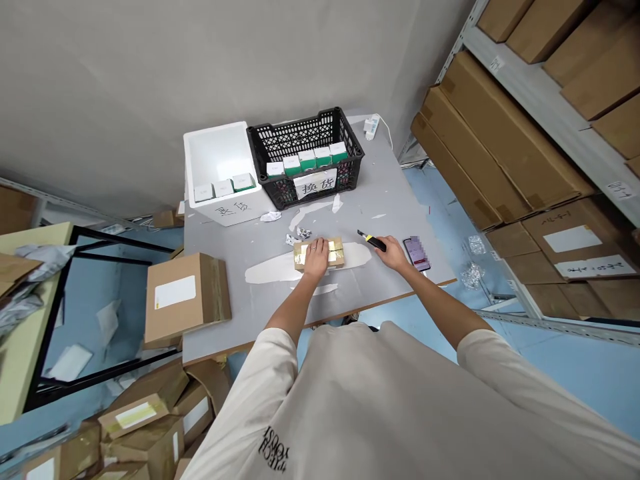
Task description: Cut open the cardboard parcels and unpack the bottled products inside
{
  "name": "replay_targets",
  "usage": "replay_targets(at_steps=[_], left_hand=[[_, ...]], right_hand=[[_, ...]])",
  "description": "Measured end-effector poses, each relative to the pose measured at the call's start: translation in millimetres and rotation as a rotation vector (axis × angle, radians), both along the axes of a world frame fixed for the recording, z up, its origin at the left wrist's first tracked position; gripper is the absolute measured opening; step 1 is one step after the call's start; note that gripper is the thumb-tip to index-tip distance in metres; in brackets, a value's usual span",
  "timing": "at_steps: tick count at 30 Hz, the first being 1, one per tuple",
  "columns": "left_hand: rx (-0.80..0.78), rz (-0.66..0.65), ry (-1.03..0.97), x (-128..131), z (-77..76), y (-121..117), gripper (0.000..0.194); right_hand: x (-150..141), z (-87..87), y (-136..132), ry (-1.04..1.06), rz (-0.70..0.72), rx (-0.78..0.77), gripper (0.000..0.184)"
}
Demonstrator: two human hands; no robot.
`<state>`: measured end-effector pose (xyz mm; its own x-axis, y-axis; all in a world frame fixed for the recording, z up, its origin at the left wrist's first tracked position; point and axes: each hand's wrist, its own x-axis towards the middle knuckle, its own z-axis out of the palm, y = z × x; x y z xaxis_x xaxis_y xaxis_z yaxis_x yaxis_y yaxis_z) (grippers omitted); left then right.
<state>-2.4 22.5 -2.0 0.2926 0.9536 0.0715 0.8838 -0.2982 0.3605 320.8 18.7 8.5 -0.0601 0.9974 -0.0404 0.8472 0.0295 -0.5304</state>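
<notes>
A small taped cardboard box point(337, 252) lies on the grey table. My left hand point(317, 257) is over its top, fingers reaching to the far edge and holding it against the table. In my right hand point(391, 254), to the right of the box, is a yellow-and-black utility knife point(374, 241), with the fingers closed around its handle. Its tip points left toward the box, apart from it. Just right of that hand, a phone point(417, 254) with a lit screen lies on the table.
Behind the box stand a white foam box point(193, 167) and a black plastic crate point(356, 157), both holding white-and-green boxes. A larger carton point(173, 303) sits at the table's left edge. Paper scraps point(303, 233) lie near the small box. Shelves of cartons point(505, 153) flank the right side.
</notes>
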Motion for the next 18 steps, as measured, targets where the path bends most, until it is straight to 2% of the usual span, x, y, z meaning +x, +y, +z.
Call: replay_targets(at_steps=[3,5,10,15,18], left_hand=[[-0.018,-0.001,-0.010,1,6.2,-1,0.053],[-0.030,0.007,-0.016,-2,12.2,-4,0.053],[-0.026,0.077,0.017,-29,22.8,-26,0.054],[-0.071,0.131,0.059,-61,21.4,-55,0.052],[-0.101,0.104,0.048,-72,18.3,-63,0.055]], right_hand=[[-11,-11.1,-4,0.046,-0.011,-0.057,0.044],[-16,-20.3,-5,0.057,-0.068,-0.099,0.042],[-7,-45.6,-1,-0.033,-0.230,-0.241,0.040],[6,-69.9,6,-0.159,-0.287,-0.369,0.045],[7,-82.8,5,-0.165,-0.274,-0.396,0.048]])
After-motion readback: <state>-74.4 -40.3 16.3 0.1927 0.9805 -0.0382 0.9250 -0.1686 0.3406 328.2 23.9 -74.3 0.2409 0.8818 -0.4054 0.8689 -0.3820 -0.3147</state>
